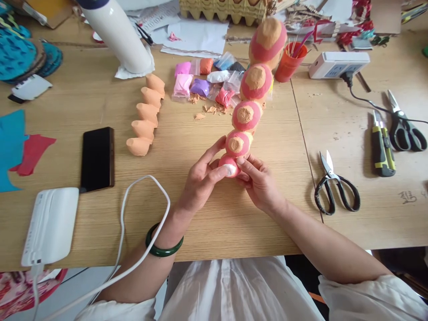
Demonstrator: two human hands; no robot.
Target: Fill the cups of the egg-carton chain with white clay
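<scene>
Both hands hold a strip of egg-carton cups (246,115) at its near end. Its rounded bumps are pink with rough orange tops, and the strip stretches away from me, looking larger toward the far end. My left hand (202,178) grips the nearest cup from the left, its thumb beside a white patch on that cup. My right hand (259,180) pinches the same end from the right, thumb on top and fingers partly hidden beneath. Left of the hands lies a second strip of plain orange cups (147,115).
Bags of coloured clay (200,87) and orange crumbs (210,108) lie behind. Scissors (331,178), a utility knife (381,147) and a power strip (339,65) are at right. A phone (97,158), a white power bank (51,223), its cable (122,223) and a white bottle (115,35) stand left.
</scene>
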